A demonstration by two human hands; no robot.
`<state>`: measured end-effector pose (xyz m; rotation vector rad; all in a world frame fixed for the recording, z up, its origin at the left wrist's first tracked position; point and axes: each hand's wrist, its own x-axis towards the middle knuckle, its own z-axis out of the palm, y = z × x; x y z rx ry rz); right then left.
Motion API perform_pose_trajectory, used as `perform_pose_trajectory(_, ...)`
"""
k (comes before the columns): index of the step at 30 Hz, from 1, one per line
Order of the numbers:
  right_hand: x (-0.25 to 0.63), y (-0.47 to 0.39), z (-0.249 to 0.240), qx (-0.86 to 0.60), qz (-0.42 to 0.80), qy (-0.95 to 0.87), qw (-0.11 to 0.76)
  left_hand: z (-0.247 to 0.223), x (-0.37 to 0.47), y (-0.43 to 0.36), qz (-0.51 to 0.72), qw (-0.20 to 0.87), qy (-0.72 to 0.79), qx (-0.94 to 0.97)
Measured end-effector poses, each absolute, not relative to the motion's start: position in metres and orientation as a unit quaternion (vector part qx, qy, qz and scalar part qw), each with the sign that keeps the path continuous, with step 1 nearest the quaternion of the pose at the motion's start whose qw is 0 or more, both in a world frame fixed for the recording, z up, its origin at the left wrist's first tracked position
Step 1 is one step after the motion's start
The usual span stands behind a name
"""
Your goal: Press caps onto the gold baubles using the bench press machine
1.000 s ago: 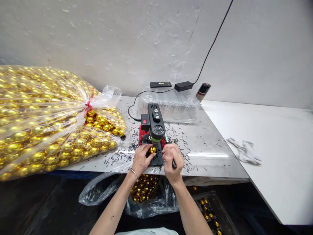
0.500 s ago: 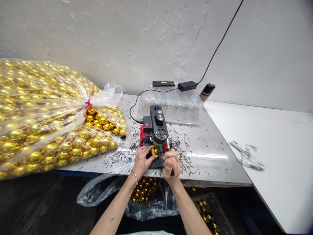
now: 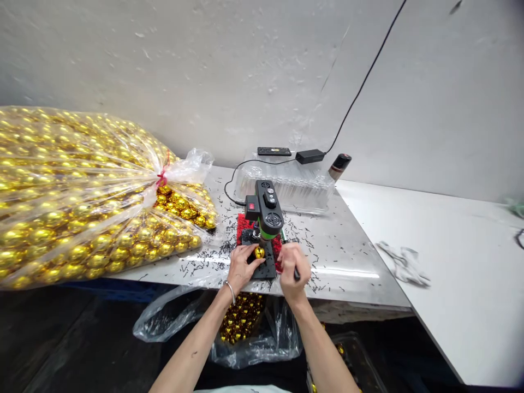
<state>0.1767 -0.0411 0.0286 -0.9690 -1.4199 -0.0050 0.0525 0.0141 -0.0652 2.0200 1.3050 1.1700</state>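
Note:
A shiny gold ball (image 3: 259, 252) is pinched between the thumb and fingers of my left hand (image 3: 242, 267), just below the head of a small black bench press (image 3: 270, 210). The ball is over the press's dark base plate (image 3: 268, 267). My right hand (image 3: 295, 267) is wrapped around the black-tipped lever handle (image 3: 297, 274) on the press's right side. The press has a red switch on its left, and a red mat (image 3: 244, 222) lies under it. Whether the press head touches the ball is hard to see.
A big clear bag of gold balls (image 3: 82, 202) fills the left of the table. Behind the press lie a clear plastic tray (image 3: 286, 188), a power adapter (image 3: 310, 156) and a bottle (image 3: 339, 166). Black shreds litter the metal top. An open bag of gold balls (image 3: 242, 316) hangs below the edge.
My right hand and the lever handle have shifted a little to the right relative to the press. My left hand still holds the ball under the head. The camera view has moved slightly.

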Motion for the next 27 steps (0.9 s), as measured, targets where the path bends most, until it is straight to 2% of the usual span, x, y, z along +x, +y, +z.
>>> perform_pose_trajectory(5,0.172,-0.046,0.072,-0.494,0.085,-0.589,0.634,-0.061,0.034,-0.028,0.457,0.172,0.439,0.754)
perform_pose_trajectory(11,0.168,-0.047,0.056,-0.481,0.074,-0.575,0.658,-0.088,0.011,-0.104,0.429,0.100,0.367,0.819)
perform_pose_trajectory(14,0.167,-0.047,0.047,-0.474,0.070,-0.571,0.667,-0.088,0.005,-0.096,0.460,0.075,0.369,0.804)
perform_pose_trajectory(17,0.167,-0.046,0.045,-0.468,0.062,-0.573,0.670,-0.061,-0.007,-0.048,0.504,0.037,0.392,0.769)
perform_pose_trajectory(19,0.168,-0.046,0.045,-0.465,0.058,-0.577,0.669,-0.034,-0.018,-0.002,0.453,0.013,0.476,0.753)
perform_pose_trajectory(23,0.168,-0.046,0.046,-0.462,0.048,-0.582,0.667,0.008,-0.037,0.080,0.169,0.046,0.625,0.761)
perform_pose_trajectory(25,0.168,-0.046,0.045,-0.461,0.045,-0.584,0.667,0.014,-0.039,0.104,0.112,0.073,0.635,0.761)
perform_pose_trajectory(27,0.168,-0.046,0.044,-0.457,0.042,-0.589,0.665,0.013,-0.038,0.116,0.106,0.092,0.637,0.758)
